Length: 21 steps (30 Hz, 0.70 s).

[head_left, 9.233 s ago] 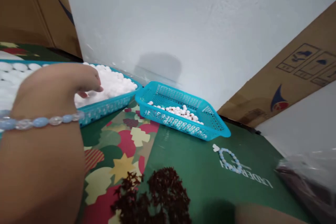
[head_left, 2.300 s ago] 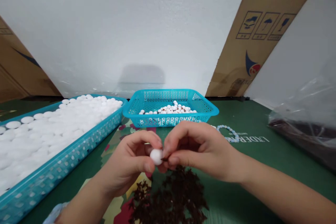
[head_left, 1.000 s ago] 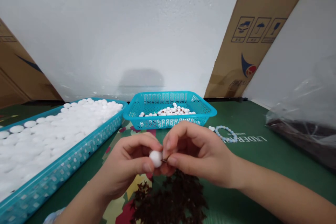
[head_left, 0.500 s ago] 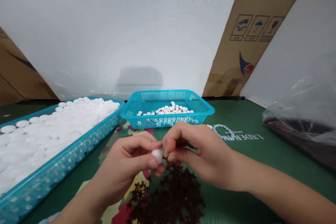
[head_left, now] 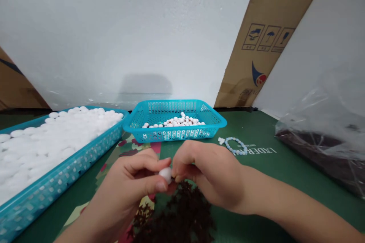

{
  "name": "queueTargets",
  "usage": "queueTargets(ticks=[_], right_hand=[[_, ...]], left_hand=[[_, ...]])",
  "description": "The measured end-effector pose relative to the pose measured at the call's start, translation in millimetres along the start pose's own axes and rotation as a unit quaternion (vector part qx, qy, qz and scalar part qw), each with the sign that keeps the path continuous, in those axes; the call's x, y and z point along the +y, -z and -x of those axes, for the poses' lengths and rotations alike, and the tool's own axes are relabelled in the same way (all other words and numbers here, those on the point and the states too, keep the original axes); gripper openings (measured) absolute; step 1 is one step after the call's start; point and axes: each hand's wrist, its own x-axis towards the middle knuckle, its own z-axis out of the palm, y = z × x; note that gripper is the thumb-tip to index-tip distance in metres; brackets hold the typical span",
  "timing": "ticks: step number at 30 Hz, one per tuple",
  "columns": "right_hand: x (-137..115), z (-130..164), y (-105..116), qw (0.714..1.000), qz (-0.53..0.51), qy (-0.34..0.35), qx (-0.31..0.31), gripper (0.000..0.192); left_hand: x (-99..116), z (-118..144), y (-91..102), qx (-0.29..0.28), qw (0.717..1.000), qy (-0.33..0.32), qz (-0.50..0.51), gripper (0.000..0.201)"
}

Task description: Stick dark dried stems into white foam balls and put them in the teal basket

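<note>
Thumb and forefinger of my left hand (head_left: 129, 182) pinch a white ball (head_left: 165, 175) from two sides, low in front of me and just beyond or over a heap of dark star-shaped pieces (head_left: 182, 216). My right hand (head_left: 213, 174) meets it from the other side, fingertips bunched closed on a tiny dark piece (head_left: 173, 178) at the ball's edge; most of it is hidden, so I can't tell whether its end sits in the ball or only against it.

I judge the ball very light and smooth, probably foam: slightly springy, easy to dent with a nail, and liable to roll out of a loose pinch. The best hold is where my left hand has it, pads on opposite sides, firm but not hard, leaving the face towards my right hand free. Going by the heap, the dark piece is probably thin and stiff, with points that might bend or snap, so it wants a hold close to the ball.

To my left stands a large blue basket (head_left: 72, 171) piled with more white balls (head_left: 51, 138). Straight ahead, just beside its far end, a smaller blue basket (head_left: 216, 123) holds a loose cluster of balls (head_left: 182, 121) with dark bits among them. A beaded bracelet (head_left: 242, 152) lies on the green surface (head_left: 256, 129) to the right, and farther over slumps a clear plastic bag (head_left: 319, 144) of something dark.
</note>
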Motion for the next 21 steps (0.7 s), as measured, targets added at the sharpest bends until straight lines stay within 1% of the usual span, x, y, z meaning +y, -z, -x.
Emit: queueTargets(ticks=[5,12,16,19,21], right_hand=[[2.7,1.6,-2.4,0.999,0.013,0.043,0.005,0.016],[4.5,-0.5,-4.1,0.997,0.042,0.058,-0.007,0.016],[2.9,-2.6,-1.6,0.993,0.089,0.062,-0.035,0.023],[0.9,-3.6,0.8,0.989,0.117,0.072,-0.058,0.028],[-0.1,-4.2,1.3,0.987,0.13,0.071,-0.064,0.029]], left_hand=[[-0.6,0.9,0.3,0.013,0.999,0.01,-0.038,0.005],[-2.6,0.6,-0.3,0.021,0.999,0.011,-0.046,0.004],[-4.8,0.9,-0.3,0.024,0.998,0.019,-0.054,0.004],[-6.9,1.7,-1.0,0.038,0.998,0.012,-0.043,0.005],[-8.6,1.7,-1.8,0.034,0.999,0.004,-0.04,0.005]])
